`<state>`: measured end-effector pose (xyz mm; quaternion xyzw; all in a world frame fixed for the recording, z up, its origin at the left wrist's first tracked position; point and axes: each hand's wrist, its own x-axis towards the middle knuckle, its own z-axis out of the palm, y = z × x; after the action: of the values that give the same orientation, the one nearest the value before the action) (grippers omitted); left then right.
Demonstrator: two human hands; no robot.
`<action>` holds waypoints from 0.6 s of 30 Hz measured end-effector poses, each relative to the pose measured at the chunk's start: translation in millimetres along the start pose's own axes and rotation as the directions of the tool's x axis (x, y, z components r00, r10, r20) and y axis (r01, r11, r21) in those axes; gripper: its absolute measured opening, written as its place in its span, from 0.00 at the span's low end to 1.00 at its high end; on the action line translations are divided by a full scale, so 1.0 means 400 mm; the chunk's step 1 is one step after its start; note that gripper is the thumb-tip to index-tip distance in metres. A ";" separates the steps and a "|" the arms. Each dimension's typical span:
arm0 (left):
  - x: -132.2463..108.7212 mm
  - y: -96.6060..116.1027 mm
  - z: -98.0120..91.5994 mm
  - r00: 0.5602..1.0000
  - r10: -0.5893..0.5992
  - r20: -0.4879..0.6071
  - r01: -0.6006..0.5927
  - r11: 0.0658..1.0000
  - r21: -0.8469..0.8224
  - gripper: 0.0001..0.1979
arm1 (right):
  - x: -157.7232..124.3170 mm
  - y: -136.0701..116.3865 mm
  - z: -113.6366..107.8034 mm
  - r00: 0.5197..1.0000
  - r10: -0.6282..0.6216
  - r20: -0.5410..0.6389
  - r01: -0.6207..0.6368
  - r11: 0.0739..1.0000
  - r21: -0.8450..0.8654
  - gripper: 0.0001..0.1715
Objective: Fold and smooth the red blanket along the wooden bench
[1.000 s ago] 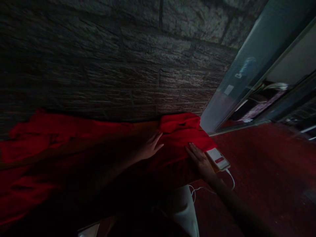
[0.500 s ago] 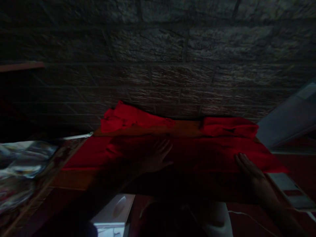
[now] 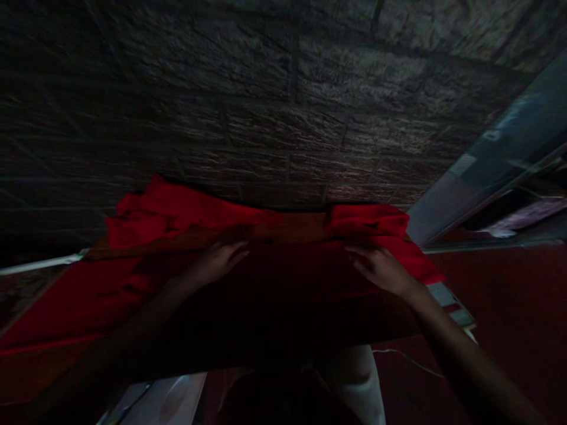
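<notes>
A red cloth (image 3: 411,260) lies spread over a wooden table (image 3: 292,227) that stands against a dark brick wall. Two bunched red heaps sit at the table's far edge, one far left (image 3: 168,209) and one far right (image 3: 367,219). My left hand (image 3: 217,260) lies on the cloth near its far edge, fingers stretched toward the right. My right hand (image 3: 381,268) rests on the cloth just below the right heap, fingers pointing left and slightly bent. The light is very dim, and the cloth between my hands is in deep shadow.
A phone (image 3: 447,298) lies on the table's right corner, with a white cable (image 3: 398,355) hanging below it. A pale flat object (image 3: 177,401) is at the lower left. A glass door frame (image 3: 482,171) and red floor (image 3: 509,307) are at right.
Both hands have slid away from me to the cloth's far edge and come closer together. The view has swung back to the right, bringing the door frame into sight again.
</notes>
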<state>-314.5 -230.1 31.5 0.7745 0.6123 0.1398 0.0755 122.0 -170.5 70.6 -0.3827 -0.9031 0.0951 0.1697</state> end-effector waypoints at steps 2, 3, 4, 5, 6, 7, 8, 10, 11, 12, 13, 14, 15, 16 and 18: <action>0.027 -0.021 -0.006 0.999 0.010 0.034 -0.009 0.999 -0.039 0.24 | 0.100 -0.014 0.054 0.997 -0.038 0.066 0.038 0.999 0.007 0.19; 0.035 -0.025 -0.005 0.998 0.040 0.041 -0.037 0.997 -0.065 0.23 | 0.141 -0.016 0.084 0.994 -0.048 0.102 0.047 0.999 0.007 0.19; 0.041 -0.026 -0.002 0.996 0.074 0.040 -0.070 0.993 -0.093 0.21 | 0.175 -0.015 0.112 0.990 -0.044 0.134 0.043 0.999 0.011 0.18; 0.045 -0.024 0.002 0.994 0.101 0.031 -0.097 0.988 -0.122 0.20 | 0.200 -0.013 0.139 0.986 -0.049 0.158 0.044 0.999 0.030 0.17; 0.048 -0.020 0.006 0.993 0.120 0.023 -0.115 0.982 -0.148 0.19 | 0.216 -0.009 0.161 0.984 -0.055 0.171 0.045 0.997 0.059 0.17; 0.052 -0.015 0.010 0.992 0.129 0.016 -0.124 0.978 -0.169 0.18 | 0.226 -0.005 0.180 0.984 -0.064 0.167 0.049 0.994 0.093 0.16; 0.056 -0.009 0.013 0.991 0.134 0.011 -0.130 0.975 -0.181 0.17 | 0.230 -0.001 0.194 0.987 -0.074 0.143 0.056 0.990 0.126 0.15; 0.066 0.003 0.014 0.989 0.149 0.019 -0.143 0.972 -0.188 0.15 | 0.227 0.004 0.212 0.994 -0.094 0.061 0.083 0.982 0.170 0.11; 0.071 0.007 0.014 0.987 0.158 0.030 -0.149 0.971 -0.188 0.14 | 0.224 0.005 0.217 0.995 -0.101 0.020 0.096 0.979 0.179 0.10; 0.077 0.011 0.014 0.986 0.162 0.041 -0.152 0.970 -0.190 0.13 | 0.220 0.006 0.220 0.994 -0.108 -0.010 0.108 0.977 0.184 0.08; 0.081 0.014 0.015 0.986 0.160 0.051 -0.147 0.969 -0.198 0.13 | 0.217 0.007 0.221 0.993 -0.114 -0.028 0.118 0.975 0.187 0.08; 0.084 0.016 0.016 0.987 0.150 0.059 -0.135 0.968 -0.211 0.12 | 0.214 0.007 0.221 0.992 -0.119 -0.035 0.123 0.973 0.193 0.07; 0.086 0.017 0.018 0.989 0.136 0.062 -0.118 0.966 -0.229 0.12 | 0.212 0.007 0.222 0.992 -0.121 -0.036 0.126 0.971 0.202 0.07; 0.086 0.017 0.021 0.991 0.117 0.060 -0.099 0.964 -0.247 0.12 | 0.210 0.008 0.222 0.992 -0.120 -0.037 0.125 0.970 0.211 0.07; 0.083 0.016 0.028 0.996 0.084 0.043 -0.069 0.959 -0.275 0.12 | 0.210 0.011 0.224 0.992 -0.116 -0.045 0.123 0.966 0.227 0.07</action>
<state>-298.1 -198.8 26.9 0.7832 0.5546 0.2046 0.1926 36.4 -110.5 6.0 -0.3071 -0.9047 0.1822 0.2322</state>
